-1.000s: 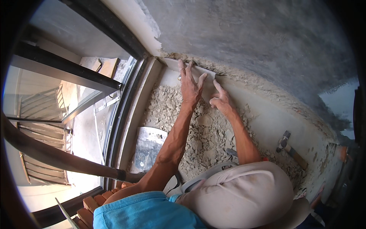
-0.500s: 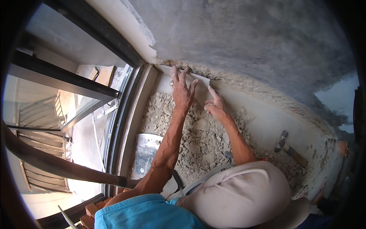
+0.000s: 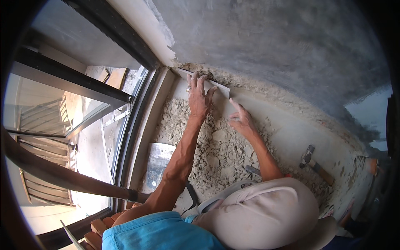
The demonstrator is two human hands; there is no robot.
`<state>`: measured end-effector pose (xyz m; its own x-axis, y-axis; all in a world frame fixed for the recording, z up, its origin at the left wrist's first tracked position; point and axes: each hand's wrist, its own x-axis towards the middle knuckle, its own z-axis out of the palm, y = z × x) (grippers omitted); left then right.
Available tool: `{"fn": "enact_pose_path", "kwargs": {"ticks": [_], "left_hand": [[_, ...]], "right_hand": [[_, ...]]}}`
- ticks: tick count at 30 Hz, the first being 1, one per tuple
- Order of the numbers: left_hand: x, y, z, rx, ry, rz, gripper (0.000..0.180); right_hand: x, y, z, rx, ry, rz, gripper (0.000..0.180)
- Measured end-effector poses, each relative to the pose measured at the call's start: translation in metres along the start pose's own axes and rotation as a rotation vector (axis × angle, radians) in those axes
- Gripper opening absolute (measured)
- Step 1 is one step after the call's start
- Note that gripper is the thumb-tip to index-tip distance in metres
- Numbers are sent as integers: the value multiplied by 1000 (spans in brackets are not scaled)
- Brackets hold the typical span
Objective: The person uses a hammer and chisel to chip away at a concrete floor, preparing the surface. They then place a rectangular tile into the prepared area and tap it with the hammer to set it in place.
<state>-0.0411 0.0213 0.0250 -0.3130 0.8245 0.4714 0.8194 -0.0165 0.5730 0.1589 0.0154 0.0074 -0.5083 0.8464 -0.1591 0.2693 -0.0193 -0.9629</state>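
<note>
Head view looks down past a pale brimmed hat (image 3: pixel 258 216) and a blue sleeve (image 3: pixel 162 231) at two bare hands pressed on one long pale flat tile strip (image 3: pixel 216 85). That strip stands on edge at the foot of the rough grey plastered wall (image 3: pixel 271 46), just right of the dark metal door frame (image 3: pixel 137 104).

One left hand (image 3: pixel 199 98) lies with fingers spread flat across the strip, its fingertips over the strip's top edge; this grip is loose, pressing rather than clenched. One right hand (image 3: pixel 241 120) sits just right of the strip's free end, index finger stretched out and touching the strip's lower corner, the other fingers curled; it grasps nothing.

Below the strip, between it and the hat, spreads one bed of crumbly pale mortar (image 3: pixel 212 146) over the floor. One silvery metal bucket (image 3: pixel 157 164) stands left of the mortar bed, close against the door frame. One hammer with a wooden handle (image 3: pixel 314 164) lies well to the right of the strip, on the bare pale floor band beside the wall. Reddish bricks (image 3: pixel 100 229) are stacked low at the left, next to the blue sleeve; their count cannot be told.
</note>
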Motion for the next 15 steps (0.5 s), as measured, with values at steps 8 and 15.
{"fn": "enact_pose_path", "kwargs": {"ticks": [8, 15], "left_hand": [[13, -27, -10, 6, 57, 27, 50], [17, -27, -13, 11, 122, 28, 46]], "right_hand": [[-38, -10, -68, -153, -80, 51, 69], [-62, -36, -106, -452, -204, 45, 59]]}}
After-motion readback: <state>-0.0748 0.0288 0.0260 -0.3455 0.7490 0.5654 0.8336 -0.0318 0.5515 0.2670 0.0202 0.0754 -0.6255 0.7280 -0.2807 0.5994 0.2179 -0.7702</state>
